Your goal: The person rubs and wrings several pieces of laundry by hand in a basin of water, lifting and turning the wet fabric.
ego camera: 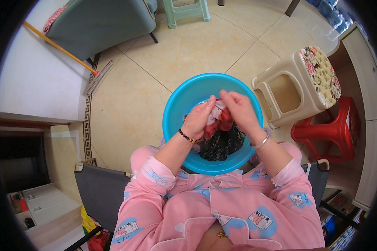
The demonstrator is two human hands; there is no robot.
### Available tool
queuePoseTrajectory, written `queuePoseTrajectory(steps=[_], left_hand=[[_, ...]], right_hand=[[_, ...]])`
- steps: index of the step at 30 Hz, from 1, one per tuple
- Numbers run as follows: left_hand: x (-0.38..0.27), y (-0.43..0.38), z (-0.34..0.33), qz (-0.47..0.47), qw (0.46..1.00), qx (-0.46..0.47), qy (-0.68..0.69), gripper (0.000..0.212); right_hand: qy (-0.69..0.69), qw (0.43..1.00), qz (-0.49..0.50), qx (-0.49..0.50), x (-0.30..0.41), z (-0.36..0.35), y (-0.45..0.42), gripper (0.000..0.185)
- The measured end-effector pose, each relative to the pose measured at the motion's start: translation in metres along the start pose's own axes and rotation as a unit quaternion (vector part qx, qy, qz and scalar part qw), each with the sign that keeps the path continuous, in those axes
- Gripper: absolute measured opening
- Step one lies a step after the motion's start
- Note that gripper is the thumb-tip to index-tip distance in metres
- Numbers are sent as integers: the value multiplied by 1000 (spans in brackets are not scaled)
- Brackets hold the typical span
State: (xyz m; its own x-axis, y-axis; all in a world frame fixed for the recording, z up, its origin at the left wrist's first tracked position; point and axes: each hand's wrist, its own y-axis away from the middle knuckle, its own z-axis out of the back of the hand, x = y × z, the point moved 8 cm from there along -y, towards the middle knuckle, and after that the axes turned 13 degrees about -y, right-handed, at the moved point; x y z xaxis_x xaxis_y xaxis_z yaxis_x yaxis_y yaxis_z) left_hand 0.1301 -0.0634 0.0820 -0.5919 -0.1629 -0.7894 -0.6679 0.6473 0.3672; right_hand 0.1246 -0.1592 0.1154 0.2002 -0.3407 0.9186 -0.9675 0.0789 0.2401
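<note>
A round blue plastic basin (179,94) stands before me between my knees. Over it, my left hand (198,117) grips a wet red and pale pink cloth (214,118) from the left. My right hand (240,109) pinches the same cloth at its upper right, the thumb and fingers drawn together near the red edge. Part of the cloth hangs down into the basin. Below it lies a bunched black patterned garment (221,146) at the basin's near side. Some paler fabric shows at the left under my left wrist, partly hidden.
A cream plastic stool (278,91) with a floral seat lies to the right, by a red plastic stool (323,135). A broom (64,51) leans on the wall at left, near a grey-green armchair (103,25). A light green stool (188,14) stands far ahead.
</note>
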Motion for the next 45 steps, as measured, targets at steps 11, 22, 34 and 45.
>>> queuePoseTrajectory(steps=[11,22,34,45], left_hand=[[28,2,-4,74,995,-59,35,30],[20,8,-14,61,995,14,78,44],[-43,9,27,-81,997,-3,-11,28],[54,-6,-4,148,977,42,146,31]], right_hand=[[417,834,349,-93,31,0,3,30],[300,935,184,-42,10,25,-24,41],[3,989,-11,150,-12,17,-23,22],[434,802,410,-28,20,-18,16,28]])
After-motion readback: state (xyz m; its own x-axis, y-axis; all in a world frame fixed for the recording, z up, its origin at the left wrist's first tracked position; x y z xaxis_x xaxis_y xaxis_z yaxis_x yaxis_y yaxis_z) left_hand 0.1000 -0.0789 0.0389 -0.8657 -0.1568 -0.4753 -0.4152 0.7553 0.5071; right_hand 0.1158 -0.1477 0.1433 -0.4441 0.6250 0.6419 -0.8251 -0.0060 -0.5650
